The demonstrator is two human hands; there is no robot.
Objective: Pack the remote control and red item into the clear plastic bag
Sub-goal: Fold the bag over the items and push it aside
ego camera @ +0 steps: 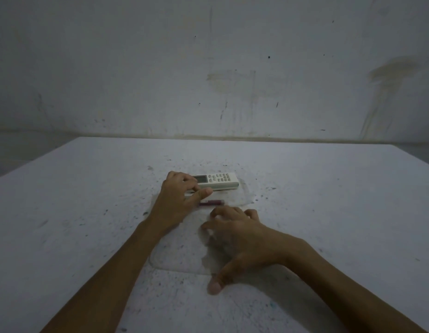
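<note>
A pale, matte worktop [88,212], speckled with dark flecks and smudges, is filling the lower frame beneath a stained, scuffed wall [208,68]. Lying flat across its middle is the clear plastic bag [179,255], a thin, glossy, rounded-corner film so transparent that only its edges and a few wrinkles are showing against the speckled surface. The person's right hand [244,239] is pressing down on the bag, fingers spread and thumb reaching toward the near edge, its grip wide and holding nothing, apparently to pin the slippery sheet in place. The left hand [177,200] is reaching to the far side, its grip narrowing around the near end of the remote control [218,180], thumb and fingertips touching the casing; whether it is already lifting cannot be told. The remote, a hard, off-white rectangular bar with a small grey screen and rows of raised buttons, is lying flat at the bag's far end. Just in front of it, between the two hands, the red item [212,202], a slim dark-red cylinder, is resting on its side. Whether either object is lying on or under the film cannot be told.
</note>
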